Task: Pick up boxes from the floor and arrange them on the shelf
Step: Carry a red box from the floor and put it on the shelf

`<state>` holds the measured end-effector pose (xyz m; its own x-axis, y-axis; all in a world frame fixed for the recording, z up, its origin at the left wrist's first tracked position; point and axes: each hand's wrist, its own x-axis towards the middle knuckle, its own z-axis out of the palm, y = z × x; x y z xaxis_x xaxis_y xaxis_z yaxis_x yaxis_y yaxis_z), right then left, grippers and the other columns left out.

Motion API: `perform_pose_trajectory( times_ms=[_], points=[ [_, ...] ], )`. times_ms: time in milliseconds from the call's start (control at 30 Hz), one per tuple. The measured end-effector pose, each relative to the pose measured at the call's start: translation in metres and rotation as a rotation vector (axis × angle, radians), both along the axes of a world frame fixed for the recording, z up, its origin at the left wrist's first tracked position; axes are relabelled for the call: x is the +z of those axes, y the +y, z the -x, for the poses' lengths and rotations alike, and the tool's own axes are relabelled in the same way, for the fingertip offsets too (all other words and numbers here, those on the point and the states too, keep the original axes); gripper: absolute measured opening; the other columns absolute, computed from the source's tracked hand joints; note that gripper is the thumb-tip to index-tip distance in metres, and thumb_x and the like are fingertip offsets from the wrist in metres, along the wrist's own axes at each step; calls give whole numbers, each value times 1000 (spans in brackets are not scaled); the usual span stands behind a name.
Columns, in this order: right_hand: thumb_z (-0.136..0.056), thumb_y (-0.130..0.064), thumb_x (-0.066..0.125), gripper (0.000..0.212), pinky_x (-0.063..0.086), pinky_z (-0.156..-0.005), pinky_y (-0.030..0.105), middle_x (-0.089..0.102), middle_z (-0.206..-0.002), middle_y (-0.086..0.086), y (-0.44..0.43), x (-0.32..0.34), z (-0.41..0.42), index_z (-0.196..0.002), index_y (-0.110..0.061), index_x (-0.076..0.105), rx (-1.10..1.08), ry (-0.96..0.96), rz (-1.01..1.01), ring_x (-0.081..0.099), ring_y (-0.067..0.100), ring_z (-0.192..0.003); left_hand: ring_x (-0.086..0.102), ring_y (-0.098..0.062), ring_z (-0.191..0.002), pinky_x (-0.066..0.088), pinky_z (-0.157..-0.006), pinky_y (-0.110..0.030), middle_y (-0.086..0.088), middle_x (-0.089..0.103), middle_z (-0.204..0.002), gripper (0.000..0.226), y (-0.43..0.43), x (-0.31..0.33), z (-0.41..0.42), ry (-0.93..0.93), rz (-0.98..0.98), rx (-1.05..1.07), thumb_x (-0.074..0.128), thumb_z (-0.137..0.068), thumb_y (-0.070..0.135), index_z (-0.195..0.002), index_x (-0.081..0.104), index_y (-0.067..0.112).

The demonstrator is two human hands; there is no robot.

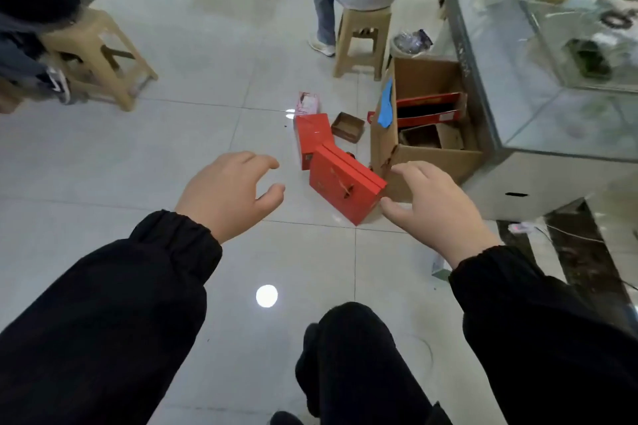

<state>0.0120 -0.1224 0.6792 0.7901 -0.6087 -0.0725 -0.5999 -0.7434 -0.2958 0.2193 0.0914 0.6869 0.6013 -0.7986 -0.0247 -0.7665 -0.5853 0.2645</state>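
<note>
Two red boxes lie on the tiled floor ahead of me. The nearer red box (343, 186) is tilted and leans over the farther red box (310, 137). My left hand (229, 193) hovers to the left of the nearer box, fingers spread and loosely curved, holding nothing. My right hand (435, 207) hovers at the box's right corner, also spread and empty, above the floor. Both arms wear black sleeves. No shelf is plainly in view.
An open cardboard carton (428, 162) with red boxes inside stands right of the boxes, beside a glass display counter (518, 86). A small brown tray (348, 127) and a pink packet (306, 104) lie behind. A person sits on a beige stool (362, 41); another stool (100, 58) stands left.
</note>
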Motion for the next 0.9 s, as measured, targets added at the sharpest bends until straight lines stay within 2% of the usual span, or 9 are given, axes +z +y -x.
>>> perform_pose_trajectory(
  times_ms=[233, 400, 533, 633, 767, 900],
  points=[
    [-93, -45, 60, 58, 40, -111, 36, 56, -143, 3, -79, -44, -9, -144, -18, 54, -175, 19, -56, 47, 20, -137, 52, -19, -128, 46, -98, -36, 6, 63, -134, 43, -116, -34, -39, 10, -63, -183, 50, -98, 44, -136, 59, 27],
    [-93, -44, 60, 56, 42, -110, 38, 56, -137, 4, -166, -86, -58, -142, -16, 54, -206, 54, -168, 49, 23, -133, 52, -18, -128, 47, -95, -35, 7, 62, -134, 43, -217, -66, -92, 10, -143, -226, 49, -99, 45, -138, 58, 28],
    [-90, -41, 63, 51, 44, -105, 40, 60, -129, 8, -231, -124, -100, -132, -14, 59, -206, 78, -215, 53, 28, -125, 53, -20, -125, 50, -93, -37, 5, 63, -132, 44, -294, -102, -127, 42, -189, -260, 49, -99, 44, -138, 57, 27],
    [-87, -48, 60, 54, 47, -103, 43, 60, -126, 8, -266, -156, -124, -129, -15, 59, -247, 105, -256, 55, 29, -122, 54, -22, -124, 50, -94, -39, 2, 63, -132, 45, -340, -133, -148, 81, -243, -304, 49, -99, 43, -139, 57, 25],
    [-90, -50, 60, 59, 46, -105, 41, 58, -133, 7, -295, -204, -150, -139, -16, 54, -282, 138, -305, 53, 27, -127, 53, -24, -127, 50, -97, -42, 0, 61, -135, 50, -385, -182, -178, 119, -305, -362, 48, -99, 44, -144, 51, 24],
    [-91, -48, 62, 64, 42, -106, 37, 52, -145, 6, -319, -255, -179, -148, -21, 47, -413, 149, -417, 49, 25, -134, 53, -25, -127, 46, -100, -39, -3, 59, -138, 54, -427, -241, -223, 195, -355, -385, 47, -98, 45, -147, 47, 24]
  ],
)
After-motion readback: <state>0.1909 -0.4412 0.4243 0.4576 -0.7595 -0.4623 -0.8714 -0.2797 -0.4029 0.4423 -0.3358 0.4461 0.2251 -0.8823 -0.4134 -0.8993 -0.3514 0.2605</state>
